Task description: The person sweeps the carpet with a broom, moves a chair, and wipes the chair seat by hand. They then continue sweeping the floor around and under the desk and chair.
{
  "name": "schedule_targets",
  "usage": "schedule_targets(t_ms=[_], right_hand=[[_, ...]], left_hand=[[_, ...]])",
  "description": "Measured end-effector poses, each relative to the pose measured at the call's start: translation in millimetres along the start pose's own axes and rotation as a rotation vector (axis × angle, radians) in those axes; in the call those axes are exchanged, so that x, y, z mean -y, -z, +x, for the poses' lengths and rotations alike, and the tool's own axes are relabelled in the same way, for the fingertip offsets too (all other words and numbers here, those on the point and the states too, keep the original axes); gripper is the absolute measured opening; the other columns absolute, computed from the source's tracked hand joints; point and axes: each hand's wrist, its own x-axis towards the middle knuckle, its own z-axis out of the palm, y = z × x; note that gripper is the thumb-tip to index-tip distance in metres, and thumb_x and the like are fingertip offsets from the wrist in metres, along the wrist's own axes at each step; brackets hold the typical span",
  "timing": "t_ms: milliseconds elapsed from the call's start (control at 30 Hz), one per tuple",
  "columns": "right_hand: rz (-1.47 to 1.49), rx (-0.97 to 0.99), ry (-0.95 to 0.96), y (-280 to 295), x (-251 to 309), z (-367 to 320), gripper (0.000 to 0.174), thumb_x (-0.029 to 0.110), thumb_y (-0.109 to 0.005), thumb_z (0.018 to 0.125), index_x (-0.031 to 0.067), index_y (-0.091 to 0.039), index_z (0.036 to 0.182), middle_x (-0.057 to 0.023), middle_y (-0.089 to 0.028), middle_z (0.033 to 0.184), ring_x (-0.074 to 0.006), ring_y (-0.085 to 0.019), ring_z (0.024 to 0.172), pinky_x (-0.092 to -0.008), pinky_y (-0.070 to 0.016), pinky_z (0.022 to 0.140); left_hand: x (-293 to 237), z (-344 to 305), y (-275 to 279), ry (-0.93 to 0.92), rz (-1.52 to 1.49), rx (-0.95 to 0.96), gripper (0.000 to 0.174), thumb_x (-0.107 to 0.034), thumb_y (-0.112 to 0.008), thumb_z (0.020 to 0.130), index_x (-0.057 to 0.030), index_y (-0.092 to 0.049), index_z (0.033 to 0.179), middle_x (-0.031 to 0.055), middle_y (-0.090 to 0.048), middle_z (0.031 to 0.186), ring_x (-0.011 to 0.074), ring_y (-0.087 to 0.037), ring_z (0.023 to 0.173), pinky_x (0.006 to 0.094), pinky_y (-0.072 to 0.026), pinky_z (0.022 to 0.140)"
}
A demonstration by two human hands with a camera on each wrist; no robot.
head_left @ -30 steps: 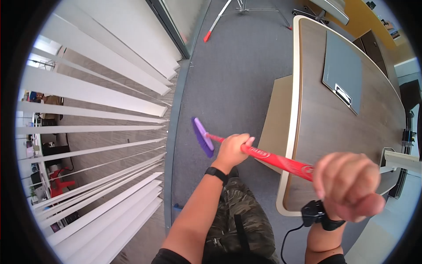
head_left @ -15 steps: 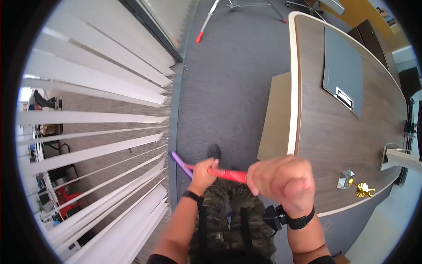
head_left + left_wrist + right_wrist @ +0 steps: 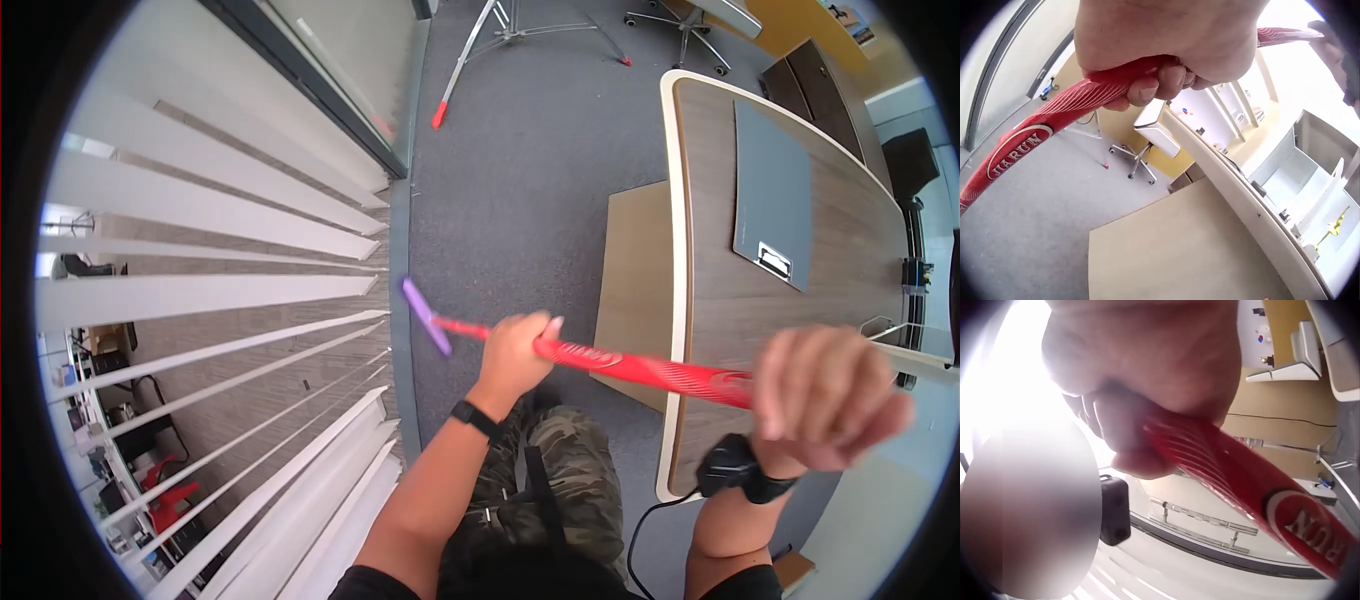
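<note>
I hold a broom with a red handle (image 3: pixel 640 366) and a purple head (image 3: pixel 425 317). The head sits on the grey carpet close to the window blinds. My left hand (image 3: pixel 520 350) grips the handle partway down. My right hand (image 3: pixel 825 395) grips its upper end, over the table's near corner. In the left wrist view my left hand (image 3: pixel 1166 44) curls its fingers round the red handle (image 3: pixel 1035 125). In the right wrist view my right hand (image 3: pixel 1147 362) wraps round the same handle (image 3: pixel 1241 475).
A long wooden table (image 3: pixel 850 290) with a cream edge stands on the right, a grey mat (image 3: pixel 775 195) on it. White vertical blinds (image 3: pixel 220 290) line the left. A tripod leg with a red foot (image 3: pixel 440 113) and an office chair (image 3: pixel 690 20) stand beyond on the carpet.
The broom head was drawn back toward my feet half a second ago and now lies farther out near the blinds. My right hand has swung back to the right over the table corner.
</note>
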Motion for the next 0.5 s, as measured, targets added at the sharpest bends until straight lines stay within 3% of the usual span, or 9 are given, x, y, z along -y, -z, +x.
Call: schedule_targets(t_ms=[133,200,400,500], right_hand=[[0.063,-0.152,-0.244,-18,-64,-11,0.063,0.048,-0.058,0.099,0.0054,-0.04,0.057,-0.0056,-0.041,0.051,-0.023,-0.046,0.048,-0.0361,-0.0446,0.053],[0.076,-0.177,-0.275,-8,-70,-8,0.064,0.049,-0.059,0.098,0.0055,-0.039,0.056,-0.0058,-0.041,0.051,-0.024,-0.046,0.048,-0.0362,-0.0439,0.053],[-0.057,-0.236,-0.122,51,-61,49,0.064,0.05,-0.06,0.097,0.0038,-0.041,0.057,-0.0072,-0.044,0.053,-0.0248,-0.048,0.049,-0.0368,-0.0453,0.055],[-0.105,-0.227,-0.008,95,-48,80,0.063,0.049,-0.055,0.101,0.0047,-0.044,0.058,-0.0051,-0.046,0.051,-0.0217,-0.046,0.043,-0.0353,-0.0464,0.051]], left_hand=[[47,-48,-1,0.127,-0.018,0.097,0.034,-0.022,-0.062,0.096,-0.0033,-0.051,0.07,0.0216,-0.055,0.065,0.0461,-0.058,0.068,0.0539,-0.043,0.061],[46,-44,0,0.224,-0.04,0.212,0.035,-0.022,-0.062,0.096,-0.0022,-0.05,0.07,0.0234,-0.055,0.066,0.0477,-0.057,0.069,0.0543,-0.0426,0.06],[51,107,-16,0.048,-0.018,0.22,0.034,-0.021,-0.061,0.096,-0.0006,-0.052,0.071,0.0232,-0.056,0.068,0.0475,-0.057,0.069,0.0522,-0.0428,0.06],[37,184,-32,-0.028,-0.015,0.246,0.035,-0.022,-0.061,0.096,-0.0007,-0.051,0.07,0.0228,-0.056,0.068,0.0463,-0.058,0.069,0.0523,-0.0426,0.061]])
